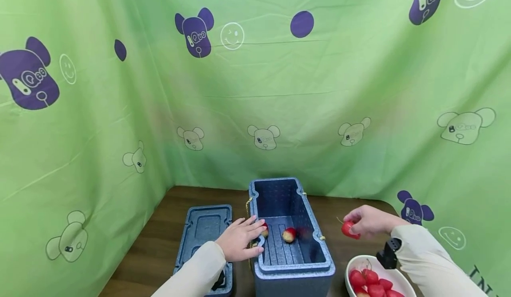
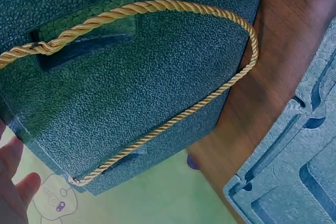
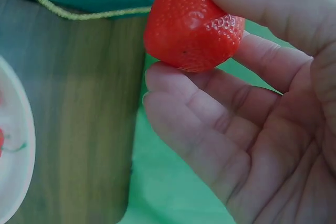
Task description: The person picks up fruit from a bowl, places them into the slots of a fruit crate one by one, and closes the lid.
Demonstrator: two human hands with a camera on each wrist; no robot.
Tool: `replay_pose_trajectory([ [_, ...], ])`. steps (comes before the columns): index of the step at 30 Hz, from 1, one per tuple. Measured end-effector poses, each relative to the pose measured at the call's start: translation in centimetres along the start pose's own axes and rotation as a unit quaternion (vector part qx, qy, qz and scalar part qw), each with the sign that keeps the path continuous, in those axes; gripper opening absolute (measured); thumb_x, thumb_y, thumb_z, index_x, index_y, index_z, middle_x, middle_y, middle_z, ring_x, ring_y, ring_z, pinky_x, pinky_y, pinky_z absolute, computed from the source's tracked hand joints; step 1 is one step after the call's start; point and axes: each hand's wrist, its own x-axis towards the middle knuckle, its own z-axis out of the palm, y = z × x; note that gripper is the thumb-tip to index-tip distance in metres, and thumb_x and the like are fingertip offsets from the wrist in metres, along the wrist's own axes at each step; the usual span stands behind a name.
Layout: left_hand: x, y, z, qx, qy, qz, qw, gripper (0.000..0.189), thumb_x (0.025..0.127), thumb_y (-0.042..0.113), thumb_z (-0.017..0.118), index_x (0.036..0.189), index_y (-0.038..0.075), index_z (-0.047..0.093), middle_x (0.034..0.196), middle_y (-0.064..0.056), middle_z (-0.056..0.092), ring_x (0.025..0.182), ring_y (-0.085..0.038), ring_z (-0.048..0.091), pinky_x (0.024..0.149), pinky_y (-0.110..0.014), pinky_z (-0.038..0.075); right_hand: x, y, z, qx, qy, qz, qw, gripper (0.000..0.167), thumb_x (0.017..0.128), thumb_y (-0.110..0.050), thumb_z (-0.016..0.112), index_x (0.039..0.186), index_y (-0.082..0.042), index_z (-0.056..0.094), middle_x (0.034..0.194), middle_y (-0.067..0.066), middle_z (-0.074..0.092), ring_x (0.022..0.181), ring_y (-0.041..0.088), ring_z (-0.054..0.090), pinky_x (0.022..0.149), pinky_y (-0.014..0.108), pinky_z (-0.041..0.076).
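My right hand (image 1: 369, 220) pinches a red strawberry (image 1: 350, 229) between thumb and fingertips, in the air to the right of a blue foam box (image 1: 295, 268). The right wrist view shows the strawberry's dimpled skin (image 3: 194, 30) close up. My left hand (image 1: 241, 239) rests with spread fingers on the box's left rim. Inside the box lies a red and yellow fruit (image 1: 289, 234); another red fruit (image 1: 265, 231) is partly hidden behind the left fingers. A white bowl (image 1: 404, 283) below my right wrist holds several red strawberries (image 1: 371, 277).
A blue lid (image 1: 209, 220) lies on the brown wooden table (image 1: 147, 248), left of the box. A gold rope (image 2: 173, 121) loops along the box's outer side. Green printed cloth (image 1: 255, 75) hangs behind and at both sides.
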Motion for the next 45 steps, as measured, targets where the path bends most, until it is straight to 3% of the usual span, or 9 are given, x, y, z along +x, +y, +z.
replay_pose_trajectory([
  [7, -0.1, 0.1, -0.1, 0.016, 0.0, 0.011, 0.9998, 0.056, 0.098, 0.046, 0.04, 0.143, 0.014, 0.047, 0.15, -0.001, 0.039, 0.14, -0.022, 0.03, 0.109, -0.042, 0.031, 2.1, -2.9, 0.2, -0.013, -0.01, 0.003, 0.9999, 0.036, 0.079, -0.001, 0.064, 0.11, 0.016, 0.059, 0.085, 0.006, 0.065, 0.062, 0.016, 0.052, 0.052, 0.028, 0.045],
  [15, -0.3, 0.2, -0.1, 0.05, 0.036, 0.029, 0.9977, 0.051, 0.098, 0.042, 0.043, 0.139, 0.013, 0.053, 0.143, -0.005, 0.048, 0.135, -0.02, 0.041, 0.105, -0.037, 0.036, 4.1, -5.7, 0.5, -0.031, -0.015, -0.009, 0.9994, 0.038, 0.079, -0.002, 0.065, 0.112, 0.016, 0.058, 0.089, 0.008, 0.067, 0.063, 0.016, 0.058, 0.055, 0.031, 0.051],
  [21, -0.3, 0.2, 0.1, 0.039, 0.034, 0.028, 0.9983, 0.049, 0.098, 0.04, 0.045, 0.137, 0.014, 0.055, 0.143, -0.006, 0.047, 0.135, -0.021, 0.039, 0.104, -0.035, 0.036, 5.7, -7.4, 1.4, -0.03, -0.022, -0.019, 0.9991, 0.039, 0.08, -0.003, 0.065, 0.113, 0.016, 0.058, 0.088, 0.007, 0.068, 0.061, 0.014, 0.06, 0.055, 0.03, 0.052],
  [32, -0.3, 0.3, 0.2, 0.029, 0.036, 0.028, 0.9985, 0.049, 0.098, 0.041, 0.044, 0.139, 0.015, 0.053, 0.143, -0.003, 0.049, 0.135, -0.023, 0.04, 0.104, -0.038, 0.037, 7.9, -9.2, 3.3, -0.013, -0.04, -0.018, 0.999, 0.039, 0.08, -0.002, 0.064, 0.115, 0.016, 0.057, 0.076, 0.002, 0.064, 0.055, 0.008, 0.054, 0.05, 0.022, 0.047],
  [45, -0.4, -0.1, 0.2, 0.016, 0.055, 0.035, 0.9977, 0.048, 0.097, 0.04, 0.046, 0.135, 0.013, 0.057, 0.14, -0.003, 0.052, 0.133, -0.024, 0.043, 0.103, -0.04, 0.038, 11.4, -9.6, 6.9, -0.029, -0.048, -0.006, 0.9984, 0.035, 0.081, -0.002, 0.065, 0.113, 0.011, 0.062, 0.083, 0.005, 0.067, 0.058, 0.012, 0.059, 0.057, 0.031, 0.055],
])
